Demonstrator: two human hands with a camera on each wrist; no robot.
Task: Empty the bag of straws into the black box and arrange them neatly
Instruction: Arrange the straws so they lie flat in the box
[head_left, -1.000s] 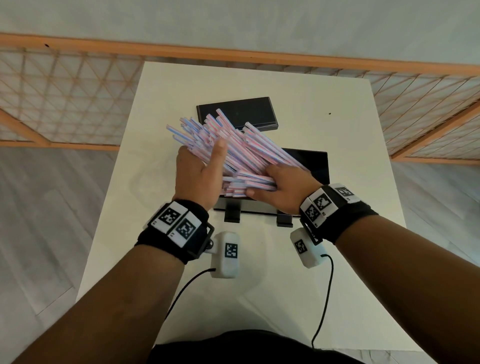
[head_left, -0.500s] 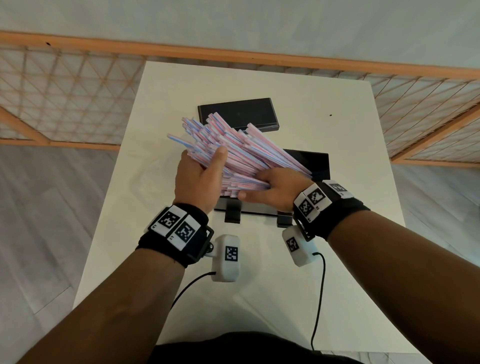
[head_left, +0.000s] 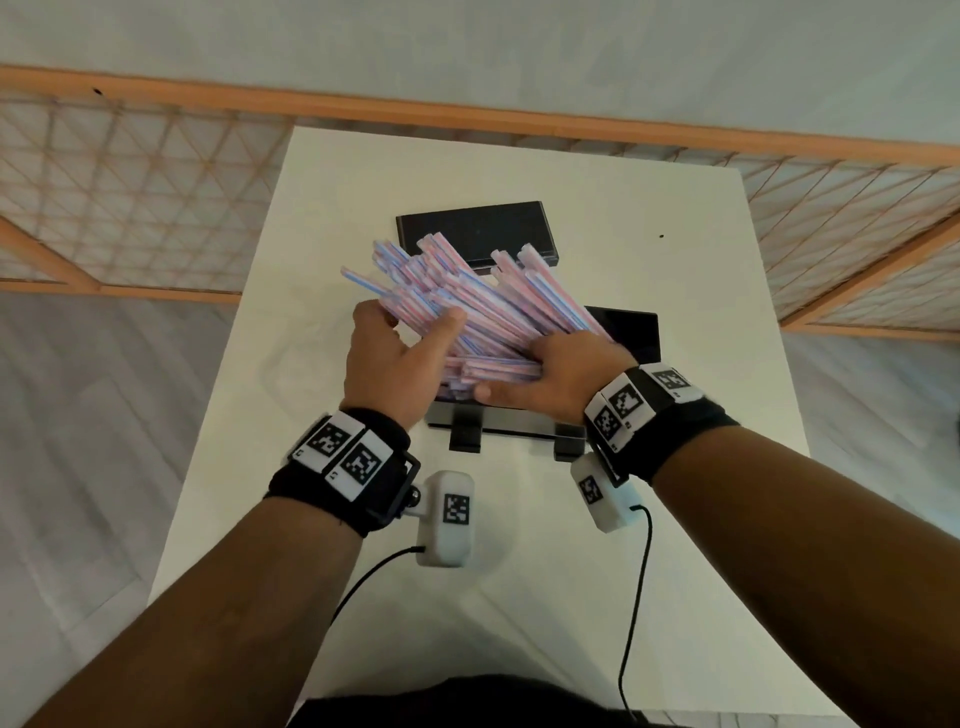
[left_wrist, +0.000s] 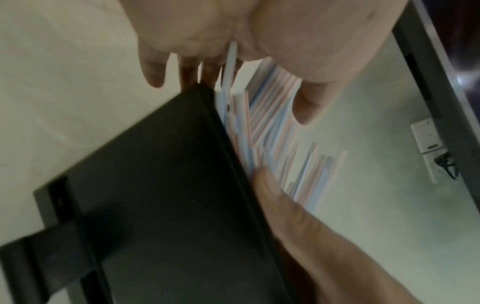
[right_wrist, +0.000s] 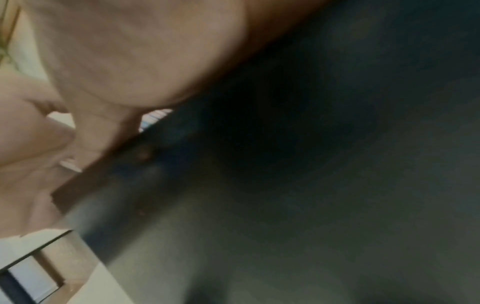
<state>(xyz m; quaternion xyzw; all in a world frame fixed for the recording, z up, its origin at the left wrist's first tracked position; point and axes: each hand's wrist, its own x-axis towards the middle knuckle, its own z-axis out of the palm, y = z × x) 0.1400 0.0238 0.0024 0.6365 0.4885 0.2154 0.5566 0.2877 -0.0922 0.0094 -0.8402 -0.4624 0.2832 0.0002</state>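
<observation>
A thick bundle of pink-and-blue striped straws (head_left: 483, 312) slants up and to the far left above the black box (head_left: 631, 332), its near ends low by the box's front wall. My left hand (head_left: 405, 332) grips the bundle at its middle, thumb on top and fingers round the left side. At the near ends my right hand (head_left: 519, 371) holds the straws with its thumb below them. In the left wrist view the straws (left_wrist: 270, 127) run between my palm and thumb beside the box (left_wrist: 155, 185). The right wrist view is mostly the dark box wall (right_wrist: 285, 185).
The flat black lid (head_left: 475, 231) lies on the white table (head_left: 701, 291) behind the box. Two black latch tabs (head_left: 465, 439) jut from the box's near wall. A faint clear sheet (head_left: 291, 374), perhaps the bag, lies to the left. A wooden lattice rail (head_left: 130, 208) borders the table.
The bundle has sunk a little toward the box and drawn closer together. My right hand has slid slightly left at the near ends; my left thumb sits lower on the straws.
</observation>
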